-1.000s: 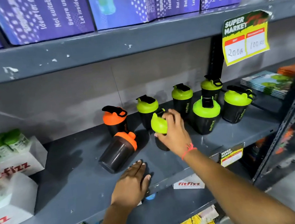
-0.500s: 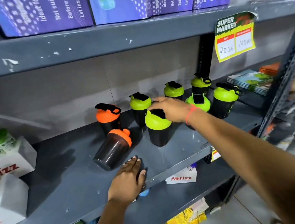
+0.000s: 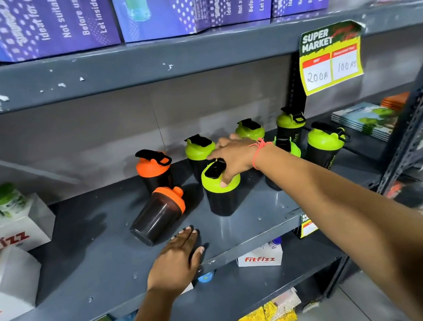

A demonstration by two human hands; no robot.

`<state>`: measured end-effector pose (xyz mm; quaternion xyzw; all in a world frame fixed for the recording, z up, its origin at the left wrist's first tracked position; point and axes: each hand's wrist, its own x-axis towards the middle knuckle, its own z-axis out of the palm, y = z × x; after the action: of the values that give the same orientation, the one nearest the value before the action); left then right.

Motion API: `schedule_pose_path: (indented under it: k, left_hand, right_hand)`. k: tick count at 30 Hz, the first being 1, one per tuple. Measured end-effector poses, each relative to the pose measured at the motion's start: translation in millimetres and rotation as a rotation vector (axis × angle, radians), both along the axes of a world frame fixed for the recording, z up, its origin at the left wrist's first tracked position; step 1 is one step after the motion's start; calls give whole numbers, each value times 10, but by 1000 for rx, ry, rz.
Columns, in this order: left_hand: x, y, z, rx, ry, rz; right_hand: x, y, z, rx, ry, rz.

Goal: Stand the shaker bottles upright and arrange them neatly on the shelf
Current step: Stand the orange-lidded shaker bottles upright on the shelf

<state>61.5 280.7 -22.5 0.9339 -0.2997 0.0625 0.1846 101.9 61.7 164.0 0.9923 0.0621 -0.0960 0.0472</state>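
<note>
A green-lidded black shaker (image 3: 221,196) stands upright near the middle of the grey shelf (image 3: 98,268). My right hand (image 3: 234,157) rests on its lid, thumb pressed on the green top. An orange-lidded shaker (image 3: 158,215) lies tilted on its side just left of it. Behind that one, an upright orange-lidded shaker (image 3: 155,170) stands by the back wall. Several green-lidded shakers (image 3: 325,147) stand upright in the back right group. My left hand (image 3: 177,262) lies flat on the shelf's front edge, just below the fallen shaker, not touching it.
White fitfizz boxes (image 3: 15,230) with small green-capped bottles sit at the left. A stack of booklets (image 3: 366,119) lies at the far right. A yellow price tag (image 3: 330,59) hangs from the upper shelf, which carries purple boxes (image 3: 52,20). A steel upright (image 3: 411,121) stands at right.
My right hand has set the green-lidded shaker upright from its tilted pose and now rests on its lid. My left hand stays on the shelf edge. The view shifted slightly.
</note>
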Motion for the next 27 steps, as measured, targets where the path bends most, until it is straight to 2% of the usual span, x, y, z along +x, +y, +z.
schedule_pose_path:
  k: [4,8,11,16,21,23,27]
  left_hand:
    - [-10,-13,23,-13,21,17]
    - [-28,-28,42,-13,5,37]
    - [-23,-32,38,-7,2,46]
    - [-17,-26,40,8,10,43]
    - [-41,-42,61,20,-5,63]
    - [-42,-40,60,18,-3,66]
    - [-41,-46,70,11,1,75]
  right_hand:
    - [35,-32,-30,22,144,64]
    - [61,-40,-86,17,37,17]
    - [44,-8,-123,-95,-68,-11]
    - [113,48,-94,89,145,-11]
    - [104,81,-123,-22,10,-81]
    - [143,100,-162,-5,61,-120]
    - [187,115,-169,109,166,-65]
